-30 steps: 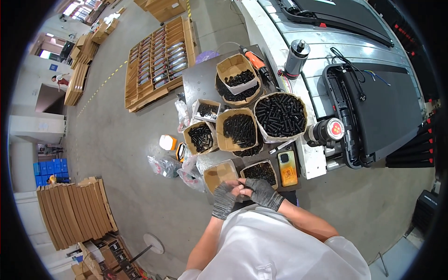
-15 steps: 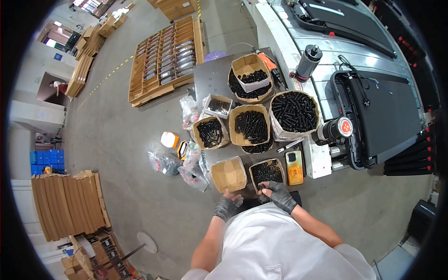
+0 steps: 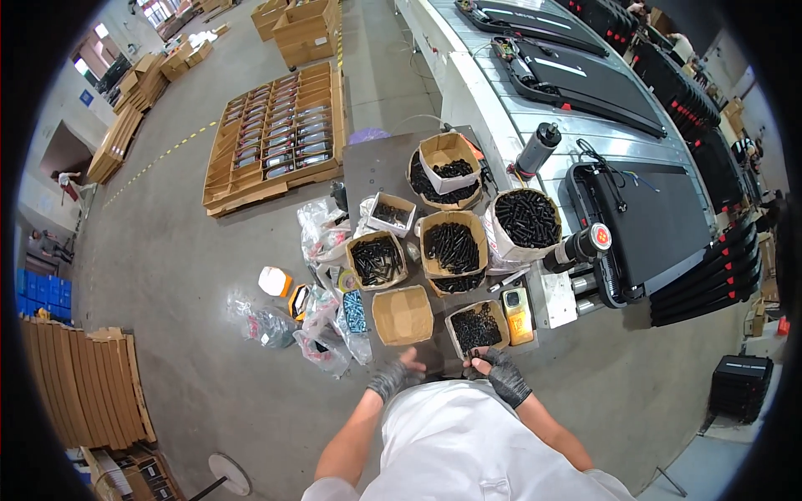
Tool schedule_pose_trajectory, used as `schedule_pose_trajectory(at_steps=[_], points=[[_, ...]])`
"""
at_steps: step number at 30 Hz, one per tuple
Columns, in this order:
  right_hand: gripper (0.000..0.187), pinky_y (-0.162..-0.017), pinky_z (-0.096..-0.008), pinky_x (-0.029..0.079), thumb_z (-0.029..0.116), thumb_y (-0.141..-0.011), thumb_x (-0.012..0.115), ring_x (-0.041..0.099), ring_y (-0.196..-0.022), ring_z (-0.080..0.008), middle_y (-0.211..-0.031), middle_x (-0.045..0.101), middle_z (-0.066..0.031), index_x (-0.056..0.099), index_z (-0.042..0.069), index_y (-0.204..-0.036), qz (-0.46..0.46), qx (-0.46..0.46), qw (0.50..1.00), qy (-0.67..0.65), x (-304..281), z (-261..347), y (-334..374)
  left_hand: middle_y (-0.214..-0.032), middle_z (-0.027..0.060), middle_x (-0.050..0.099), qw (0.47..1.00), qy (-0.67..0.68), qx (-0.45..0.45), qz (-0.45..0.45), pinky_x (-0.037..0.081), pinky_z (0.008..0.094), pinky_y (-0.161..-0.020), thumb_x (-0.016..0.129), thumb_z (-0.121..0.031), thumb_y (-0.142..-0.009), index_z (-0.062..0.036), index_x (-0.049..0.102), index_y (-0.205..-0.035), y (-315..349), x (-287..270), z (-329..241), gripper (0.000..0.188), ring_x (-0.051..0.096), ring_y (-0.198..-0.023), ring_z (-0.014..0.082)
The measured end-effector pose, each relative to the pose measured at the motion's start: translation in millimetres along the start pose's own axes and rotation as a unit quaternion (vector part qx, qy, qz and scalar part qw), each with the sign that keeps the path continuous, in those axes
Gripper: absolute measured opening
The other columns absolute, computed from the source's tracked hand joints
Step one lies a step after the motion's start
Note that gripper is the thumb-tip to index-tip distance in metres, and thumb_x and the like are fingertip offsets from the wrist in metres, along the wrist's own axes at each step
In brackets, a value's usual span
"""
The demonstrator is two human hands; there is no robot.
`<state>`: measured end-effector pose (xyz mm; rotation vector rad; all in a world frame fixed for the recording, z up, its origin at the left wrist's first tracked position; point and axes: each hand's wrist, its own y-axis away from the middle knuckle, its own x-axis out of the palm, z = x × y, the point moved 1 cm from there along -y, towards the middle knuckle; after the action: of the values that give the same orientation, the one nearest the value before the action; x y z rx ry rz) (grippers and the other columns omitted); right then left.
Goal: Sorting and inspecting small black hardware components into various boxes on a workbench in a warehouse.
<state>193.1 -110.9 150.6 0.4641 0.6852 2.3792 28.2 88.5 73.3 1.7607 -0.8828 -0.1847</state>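
My left hand (image 3: 393,377), in a dark grey fingerless glove, is just short of an open cardboard box (image 3: 403,337) with a bare bottom. Its fingers look loosely apart and slightly blurred, with nothing visible in them. My right hand (image 3: 506,377), gloved alike, is at the near edge of a box of small black parts (image 3: 478,326). Its thumb and fingers are pinched together around something small and dark that I cannot make out. Beyond stand boxes of black screws (image 3: 452,246) and shorter black pieces (image 3: 376,257).
A phone (image 3: 518,316) lies right of the parts box. A larger box of black bolts (image 3: 526,219) stands near the conveyor (image 3: 464,92), which carries black machine panels (image 3: 652,213). Plastic bags (image 3: 324,346) and a bag of blue screws (image 3: 355,313) lie left. Behind is a partitioned crate (image 3: 276,138).
The view has tilted up and shifted right, so more of the conveyor shows. My left hand has drawn slightly back from the bare cardboard box. My right hand stays at the parts box, still pinched.
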Motion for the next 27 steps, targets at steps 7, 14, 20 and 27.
schedule_pose_trajectory(at_steps=[7, 14, 20, 27], points=[[0.039, -0.090, -0.0282, 0.045, 0.012, -0.091, 0.055, 0.059, -0.101, -0.0166, -0.113, 0.061, -0.0094, 0.049, -0.001, -0.127, 0.020, -0.179, 0.957, 0.227, 38, 35, -29, -0.095, 0.0158, 0.069, 0.864, -0.312, 0.395, -0.013, 0.049, 0.0309, -0.079, 0.064, -0.029, -0.088, 0.0037, 0.063, -0.110, 50, 64, -33, 0.039, 0.066, -0.088, 0.0212], [0.041, -0.096, -0.0297, 0.042, 0.014, -0.092, 0.051, 0.055, -0.111, -0.0190, -0.121, 0.059, -0.0098, 0.047, 0.001, -0.131, 0.026, -0.185, 0.963, 0.192, 42, 51, -44, -0.103, 0.0150, 0.065, 0.840, -0.311, 0.445, -0.016, 0.047, 0.0340, -0.084, 0.066, -0.026, -0.086, -0.0007, 0.065, -0.108, 31, 73, -57, 0.034, 0.062, -0.095, 0.0276], [0.030, -0.086, -0.0360, 0.046, 0.018, -0.092, 0.051, 0.058, -0.102, -0.0298, -0.110, 0.061, -0.0145, 0.055, 0.004, -0.118, -0.102, -0.252, 0.929, 0.252, 51, 50, -49, -0.103, 0.0091, 0.066, 0.909, -0.126, 0.395, 0.042, 0.047, 0.0297, -0.084, 0.065, -0.023, -0.088, 0.0008, 0.066, -0.106, 20, 85, -68, 0.030, 0.061, -0.092, 0.0188], [0.028, -0.083, -0.0361, 0.046, 0.020, -0.086, 0.059, 0.060, -0.094, -0.0291, -0.099, 0.063, -0.0153, 0.063, 0.002, -0.106, -0.117, -0.264, 0.921, 0.263, 29, 47, -45, -0.091, 0.0011, 0.064, 0.971, 0.001, 0.198, 0.135, 0.048, 0.0234, -0.072, 0.060, -0.027, -0.092, -0.0021, 0.064, -0.109, 20, 93, -60, 0.030, 0.058, -0.077, 0.0109]])
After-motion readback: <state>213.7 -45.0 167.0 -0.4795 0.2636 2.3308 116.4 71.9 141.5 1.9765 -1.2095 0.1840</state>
